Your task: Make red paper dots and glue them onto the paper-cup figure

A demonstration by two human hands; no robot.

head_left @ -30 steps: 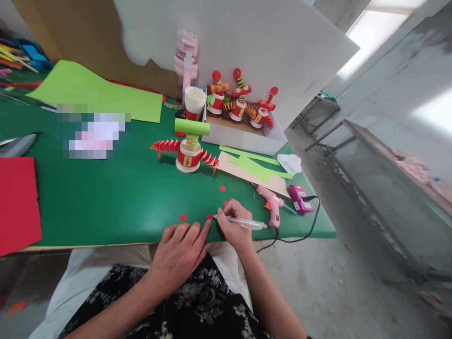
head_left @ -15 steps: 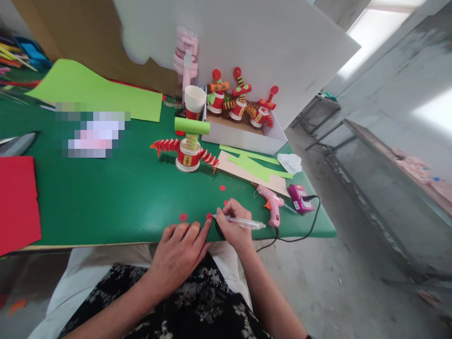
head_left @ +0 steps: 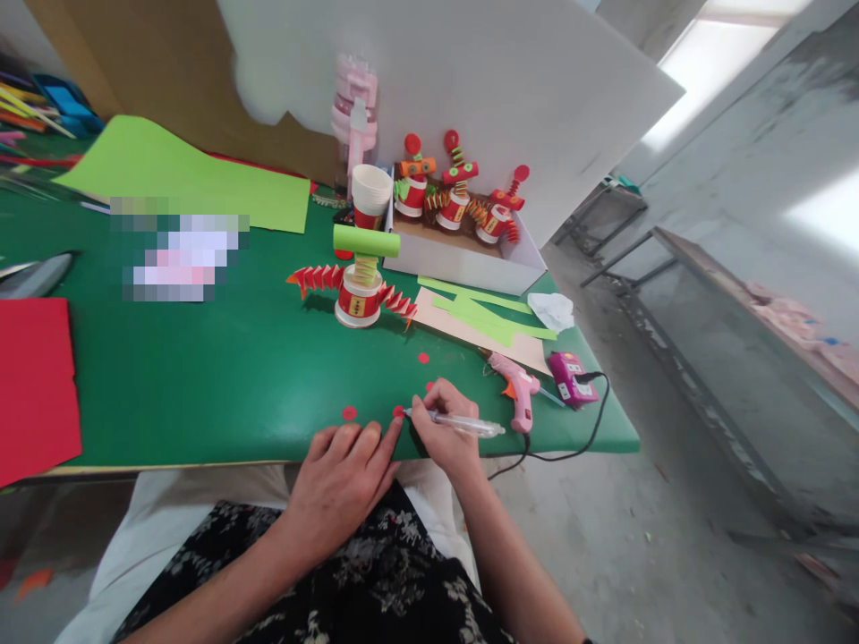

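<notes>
My right hand (head_left: 446,429) grips a clear pen (head_left: 463,423) at the near edge of the green table (head_left: 201,376), its tip on a small red paper dot (head_left: 398,412). My left hand (head_left: 342,478) lies flat at the table edge, fingers stretched out, the fingertips holding down that same dot. Two more red dots (head_left: 348,413) lie close by. Farther back stands a paper-cup figure (head_left: 357,284) with red zigzag arms and a green roll on top.
A pink glue gun (head_left: 516,394) and magenta plug (head_left: 569,376) with black cord lie right of my hand. A white box (head_left: 463,255) holds three cup figures. Green strips (head_left: 483,313), green sheet (head_left: 181,179), red sheet (head_left: 33,385), pink bottle (head_left: 353,116), white board behind.
</notes>
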